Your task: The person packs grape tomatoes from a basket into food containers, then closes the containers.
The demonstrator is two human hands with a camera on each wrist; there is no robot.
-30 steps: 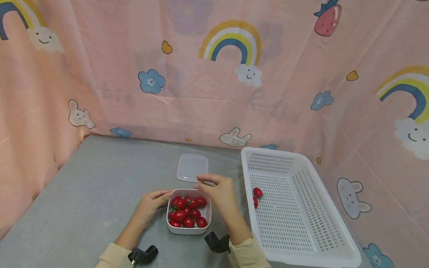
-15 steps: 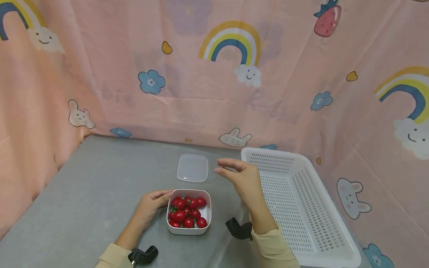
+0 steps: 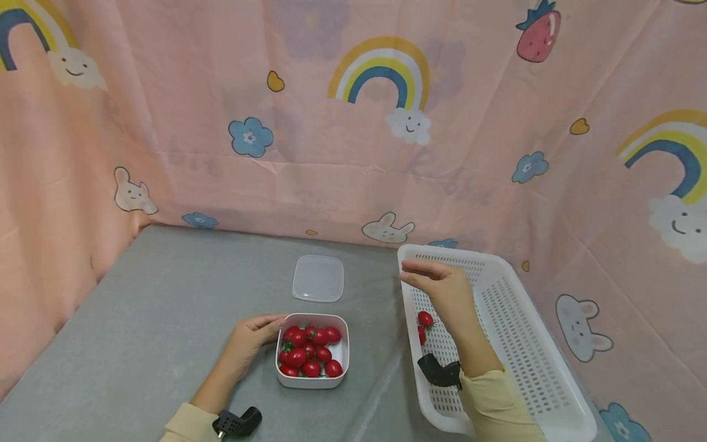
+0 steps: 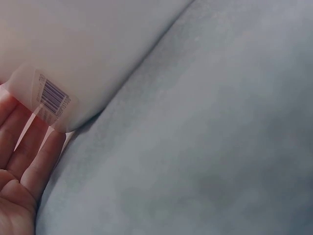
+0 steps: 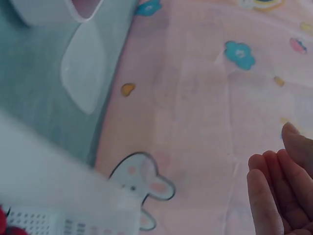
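Several cherry tomatoes (image 3: 296, 357) fill much of a small white plastic box (image 3: 312, 383) on the grey table. My left hand (image 3: 251, 339) touches the box's far left corner. In the left wrist view its fairly straight fingers (image 4: 44, 164) lie against the box wall beside a barcode label (image 4: 53, 96). Over the left side of a white perforated basket (image 3: 544, 344) hovers my right hand (image 3: 448, 298), thumb and fingers apart, with nothing seen between them. Below it, two cherry tomatoes (image 3: 425, 318) lie by the basket's left wall.
A clear square lid (image 3: 318, 279) lies flat behind the box. The basket takes up the table's right side. A pink printed curtain (image 3: 309, 184) hangs along the back and sides. Grey tabletop (image 3: 149, 319) stretches to the left of the box.
My right hand has moved from above the box's far right corner rightward to over the basket. My left hand and the box have stayed in place.
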